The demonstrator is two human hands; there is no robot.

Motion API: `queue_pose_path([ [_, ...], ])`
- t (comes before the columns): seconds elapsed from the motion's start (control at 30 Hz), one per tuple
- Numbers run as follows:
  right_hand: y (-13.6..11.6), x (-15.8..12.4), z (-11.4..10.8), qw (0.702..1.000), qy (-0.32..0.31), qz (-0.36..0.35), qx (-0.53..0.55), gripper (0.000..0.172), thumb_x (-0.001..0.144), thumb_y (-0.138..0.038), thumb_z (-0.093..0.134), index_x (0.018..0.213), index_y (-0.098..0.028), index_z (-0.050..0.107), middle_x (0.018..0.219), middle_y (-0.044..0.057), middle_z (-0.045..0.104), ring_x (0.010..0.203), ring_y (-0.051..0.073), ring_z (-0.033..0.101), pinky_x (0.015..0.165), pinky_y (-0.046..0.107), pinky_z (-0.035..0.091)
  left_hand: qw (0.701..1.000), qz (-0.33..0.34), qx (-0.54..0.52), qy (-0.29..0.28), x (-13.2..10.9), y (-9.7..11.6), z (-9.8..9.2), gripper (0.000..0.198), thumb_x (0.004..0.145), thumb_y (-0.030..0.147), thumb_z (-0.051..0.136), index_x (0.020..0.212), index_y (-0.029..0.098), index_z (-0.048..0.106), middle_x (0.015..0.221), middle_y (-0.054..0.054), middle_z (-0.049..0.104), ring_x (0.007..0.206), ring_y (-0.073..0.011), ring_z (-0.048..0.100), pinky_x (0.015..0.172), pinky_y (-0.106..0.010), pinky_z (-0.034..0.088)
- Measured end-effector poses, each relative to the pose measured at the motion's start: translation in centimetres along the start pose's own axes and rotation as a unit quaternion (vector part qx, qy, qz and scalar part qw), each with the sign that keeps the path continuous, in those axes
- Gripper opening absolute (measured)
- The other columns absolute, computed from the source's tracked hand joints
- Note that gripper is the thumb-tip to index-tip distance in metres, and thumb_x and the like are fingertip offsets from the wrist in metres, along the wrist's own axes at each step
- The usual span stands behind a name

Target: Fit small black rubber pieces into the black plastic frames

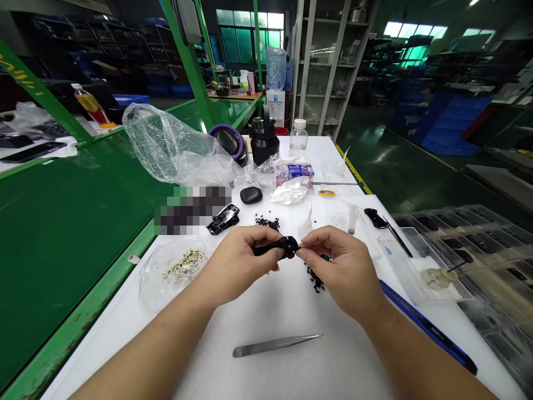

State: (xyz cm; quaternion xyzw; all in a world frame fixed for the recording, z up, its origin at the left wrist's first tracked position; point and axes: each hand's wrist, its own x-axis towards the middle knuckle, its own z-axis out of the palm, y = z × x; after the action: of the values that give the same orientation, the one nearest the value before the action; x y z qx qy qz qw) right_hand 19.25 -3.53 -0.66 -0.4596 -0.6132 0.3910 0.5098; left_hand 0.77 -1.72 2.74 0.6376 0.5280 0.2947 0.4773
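Note:
My left hand [237, 261] is closed around a small glossy black model car body [287, 246], held just above the white table. Thumb and forefinger of my right hand [341, 272] are pinched together at the car's right end; whatever lies between them is too small to make out. Loose tiny black parts [316, 278] are spread beside and partly under my right hand, with another pile of black parts [267, 222] beyond the car. A second black model car [224, 219] lies past my left hand. Metal tweezers [277, 345] rest on the table nearer to me.
A plastic bag of small yellowish parts [185, 266] lies left. At right are a blue-black cutter knife [428, 328] and a clear tray [400, 266] with a small glass bottle [439, 278]. Behind stand a black flask [265, 141], tissues [293, 172] and a large clear bag [175, 147].

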Motion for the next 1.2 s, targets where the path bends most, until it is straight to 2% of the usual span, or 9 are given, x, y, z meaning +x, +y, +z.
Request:
queue_pose_path([
  [0.3, 0.5, 0.5, 0.0, 0.996, -0.032, 0.069, 0.057, 0.011, 0.075, -0.017, 0.074, 0.083, -0.022, 0.069, 0.079, -0.002, 0.069, 0.076, 0.014, 0.064, 0.07, 0.025, 0.052, 0.996, 0.061, 0.06, 0.014, 0.0, -1.3, 0.3, 0.012, 0.081, 0.023, 0.062, 0.083, 0.023, 0.073, 0.071, 0.003, 0.07, 0.067, -0.0137, 0.059, 0.059, -0.024, 0.044],
  [0.47, 0.8, 1.2, -0.6, 0.974, -0.101, 0.148, 0.138, 0.021, 0.067, -0.018, 0.081, 0.083, -0.02, 0.068, 0.079, -0.001, 0.069, 0.077, 0.015, 0.063, 0.07, 0.026, 0.05, 0.995, 0.08, 0.055, -0.021, 0.1, -1.2, 0.3, 0.014, 0.082, 0.021, 0.06, 0.085, 0.023, 0.073, 0.071, 0.003, 0.068, 0.066, -0.013, 0.059, 0.061, -0.023, 0.045],
  [0.57, 0.9, 1.4, -0.9, 0.969, -0.14, 0.171, 0.114, 0.016, 0.07, -0.024, 0.08, 0.082, -0.018, 0.071, 0.073, -0.001, 0.067, 0.07, 0.014, 0.059, 0.065, 0.026, 0.046, 0.995, 0.075, 0.054, -0.039, 0.0, -0.8, 0.2, 0.013, 0.084, 0.024, 0.058, 0.085, 0.022, 0.071, 0.071, 0.003, 0.066, 0.067, -0.0127, 0.058, 0.061, -0.023, 0.044],
  [0.8, 0.7, 0.9, -0.8, 0.966, -0.179, 0.169, 0.081, 0.009, 0.073, -0.025, 0.077, 0.077, -0.019, 0.072, 0.068, -0.001, 0.064, 0.065, 0.013, 0.053, 0.059, 0.027, 0.039, 0.992, 0.033, 0.116, -0.027, -0.5, 0.2, 0.2, 0.009, 0.077, 0.028, 0.06, 0.076, 0.02, 0.065, 0.066, 0.004, 0.058, 0.062, -0.013, 0.049, 0.056, -0.025, 0.037],
  [0.97, 0.5, 0.7, -0.7, 0.964, -0.196, 0.161, 0.074, 0.008, 0.073, -0.024, 0.077, 0.076, -0.019, 0.072, 0.066, -0.002, 0.062, 0.063, 0.012, 0.05, 0.057, 0.025, 0.036, 0.99, -0.007, 0.127, -0.058, -0.5, 0.2, 0.0, 0.011, 0.075, 0.029, 0.059, 0.072, 0.02, 0.064, 0.063, 0.004, 0.056, 0.058, -0.013, 0.048, 0.052, -0.025, 0.036],
  [1.2, 0.4, 0.8, -0.9, 0.96, -0.216, 0.161, 0.07, 0.01, 0.074, -0.026, 0.078, 0.077, -0.018, 0.072, 0.065, -0.003, 0.059, 0.061, 0.011, 0.047, 0.054, 0.024, 0.034, 0.989, -0.007, 0.131, -0.068, -0.5, 0.3, -0.2, 0.011, 0.075, 0.029, 0.06, 0.071, 0.02, 0.064, 0.062, 0.004, 0.057, 0.059, -0.013, 0.048, 0.053, -0.025, 0.038],
])
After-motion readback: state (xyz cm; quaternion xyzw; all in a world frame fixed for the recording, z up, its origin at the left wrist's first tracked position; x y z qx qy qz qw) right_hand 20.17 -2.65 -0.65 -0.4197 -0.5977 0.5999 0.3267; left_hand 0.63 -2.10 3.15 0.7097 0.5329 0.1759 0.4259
